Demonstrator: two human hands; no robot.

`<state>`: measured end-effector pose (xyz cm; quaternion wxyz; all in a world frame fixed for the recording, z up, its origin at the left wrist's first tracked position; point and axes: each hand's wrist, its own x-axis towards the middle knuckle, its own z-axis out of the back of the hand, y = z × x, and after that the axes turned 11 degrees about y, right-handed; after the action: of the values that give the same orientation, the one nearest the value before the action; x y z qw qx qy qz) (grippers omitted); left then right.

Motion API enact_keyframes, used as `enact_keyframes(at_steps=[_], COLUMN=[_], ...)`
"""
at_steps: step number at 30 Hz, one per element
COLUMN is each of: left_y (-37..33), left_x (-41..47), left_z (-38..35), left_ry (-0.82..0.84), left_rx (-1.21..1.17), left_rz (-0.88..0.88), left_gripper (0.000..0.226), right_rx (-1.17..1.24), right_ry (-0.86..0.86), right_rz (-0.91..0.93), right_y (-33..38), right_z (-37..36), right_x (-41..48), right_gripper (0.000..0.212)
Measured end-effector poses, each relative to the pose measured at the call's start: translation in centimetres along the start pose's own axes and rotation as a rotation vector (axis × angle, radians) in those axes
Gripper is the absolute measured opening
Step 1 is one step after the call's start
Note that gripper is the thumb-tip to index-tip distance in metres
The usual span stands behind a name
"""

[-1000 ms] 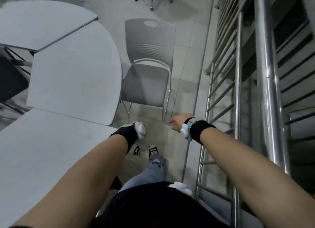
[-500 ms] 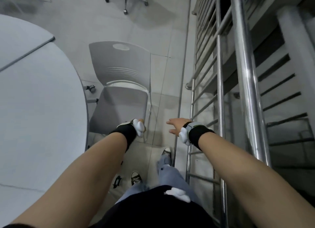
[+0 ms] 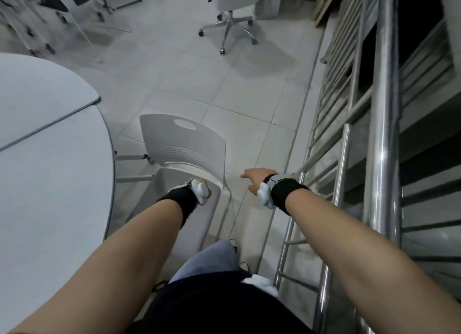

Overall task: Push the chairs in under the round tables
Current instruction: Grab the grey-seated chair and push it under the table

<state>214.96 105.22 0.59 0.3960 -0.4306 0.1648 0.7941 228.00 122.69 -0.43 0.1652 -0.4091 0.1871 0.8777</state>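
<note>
Standing right beside the round table, over a white chair pulled out from the table edge, backrest on the far side of the seat. Left hand out over the seat (mostly hidden behind the black wrist strap and its white device, so cannot tell whether curled or flat, touching or not). Right hand loose and spread, fingers pointing left, holding nothing, between chair and steel railing. Swivel chair well apart across the tiled floor.
</note>
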Motion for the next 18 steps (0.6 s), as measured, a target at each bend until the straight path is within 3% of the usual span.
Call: enact_keyframes(at_steps=[8, 14, 18], left_y=[-1.5, 0.1, 3.2], left_x=[8.9, 11.3, 12.1], left_z=[9.5, 13.3, 14.5], left_ry=[0.023, -0.003, 0.002], left_rx=[-0.020, -0.343, -0.602], left_rz=[0.071, 0.157, 0.225], left_gripper=[0.050, 0.062, 0.062], right_rx=[-0.137, -0.342, -0.537], right_ry=[0.058, 0.124, 0.129], right_rz=[-0.016, 0.034, 0.179], right_y=[-4.4, -3.1, 0.5], right_z=[11.2, 20.2, 25.8], right_x=[7.2, 11.9, 16.5], right_gripper=[0.071, 0.083, 0.095])
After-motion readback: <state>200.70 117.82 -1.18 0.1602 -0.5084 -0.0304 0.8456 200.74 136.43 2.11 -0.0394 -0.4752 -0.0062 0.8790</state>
